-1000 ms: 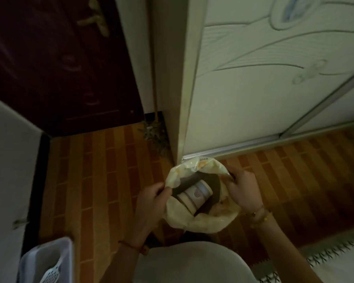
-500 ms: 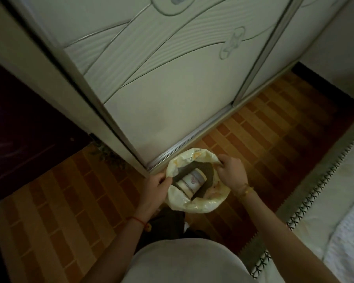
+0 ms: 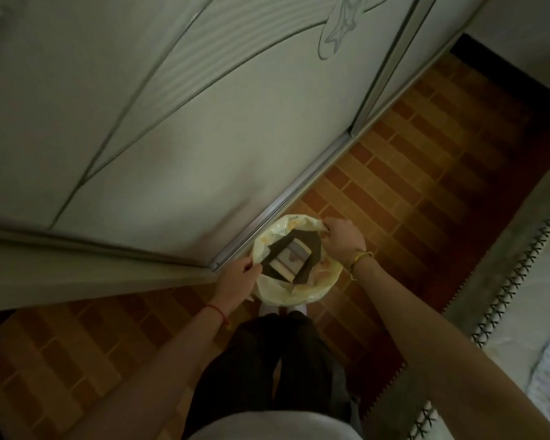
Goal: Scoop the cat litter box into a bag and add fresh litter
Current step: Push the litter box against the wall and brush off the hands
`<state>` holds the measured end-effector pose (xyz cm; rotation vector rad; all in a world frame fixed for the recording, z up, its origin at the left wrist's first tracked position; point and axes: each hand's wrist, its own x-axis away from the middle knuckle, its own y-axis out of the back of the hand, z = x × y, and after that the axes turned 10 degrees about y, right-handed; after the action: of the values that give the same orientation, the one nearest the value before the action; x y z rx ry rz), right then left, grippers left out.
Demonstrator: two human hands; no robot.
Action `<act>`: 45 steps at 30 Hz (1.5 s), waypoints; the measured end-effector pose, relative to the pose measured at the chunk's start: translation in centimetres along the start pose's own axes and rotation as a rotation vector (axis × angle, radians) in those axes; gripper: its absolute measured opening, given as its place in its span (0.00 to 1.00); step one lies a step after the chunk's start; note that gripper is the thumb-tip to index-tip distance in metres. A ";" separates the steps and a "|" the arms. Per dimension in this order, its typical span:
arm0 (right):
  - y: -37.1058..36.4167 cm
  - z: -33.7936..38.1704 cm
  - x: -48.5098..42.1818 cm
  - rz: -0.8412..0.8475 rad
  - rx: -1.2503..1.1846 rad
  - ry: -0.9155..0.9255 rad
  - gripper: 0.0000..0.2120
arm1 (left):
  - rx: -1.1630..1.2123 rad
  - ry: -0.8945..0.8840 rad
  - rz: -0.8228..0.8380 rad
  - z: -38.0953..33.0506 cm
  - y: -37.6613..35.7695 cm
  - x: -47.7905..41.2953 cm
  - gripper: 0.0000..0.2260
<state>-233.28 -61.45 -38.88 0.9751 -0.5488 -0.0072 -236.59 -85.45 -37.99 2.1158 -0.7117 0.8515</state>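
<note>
A pale yellow plastic bag (image 3: 302, 293) hangs open in front of me above the brick-patterned floor. My left hand (image 3: 237, 276) grips its left rim and my right hand (image 3: 342, 238) grips its right rim, holding the mouth wide. Inside the dark opening lies a round white container (image 3: 291, 260) on its side. The litter box and scoop are out of view.
A pale sliding wardrobe door (image 3: 204, 138) with a metal floor track (image 3: 286, 198) stands just beyond the bag. A light mat with a stitched edge (image 3: 515, 281) lies to the right. My dark trouser legs (image 3: 277, 360) are below the bag.
The view has swung right and risen: the dark door and the white box at lower left have left the frame. Both hands keep hold of the bag's rim.
</note>
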 end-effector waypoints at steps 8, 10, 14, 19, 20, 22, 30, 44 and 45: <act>-5.0 -6.0 -10.8 0.137 0.051 0.014 0.13 | -0.025 0.145 0.009 2.0 -3.9 -12.1 0.11; -6.6 -7.6 -13.2 0.153 0.082 0.031 0.12 | -0.047 0.159 -0.001 2.7 -4.9 -15.2 0.11; -10.6 -11.0 -17.4 0.161 0.101 0.047 0.10 | -0.095 0.183 0.001 4.6 -7.3 -21.0 0.12; -16.4 -14.9 -22.4 0.202 0.133 0.066 0.13 | -0.167 0.207 -0.014 7.5 -10.5 -27.9 0.11; -17.7 -15.5 -23.3 0.213 0.131 0.071 0.15 | -0.175 0.206 -0.014 8.1 -11.0 -29.1 0.11; -20.1 -16.6 -25.0 0.240 0.109 0.069 0.18 | -0.166 0.204 -0.013 9.5 -12.1 -31.4 0.09; -26.2 -19.6 -30.4 0.236 0.151 0.088 0.17 | -0.144 0.221 -0.050 14.2 -15.3 -39.0 0.10; -32.9 -22.8 -33.9 0.232 0.166 0.062 0.10 | -0.245 0.244 -0.028 17.7 -18.2 -45.7 0.11; -33.1 -22.9 -33.8 0.237 0.174 0.068 0.11 | -0.257 0.248 -0.017 17.9 -18.4 -45.8 0.11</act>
<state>-244.55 -54.17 -89.73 1.0699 -0.6064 0.2886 -246.29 -79.19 -89.18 1.7505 -0.6341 0.9401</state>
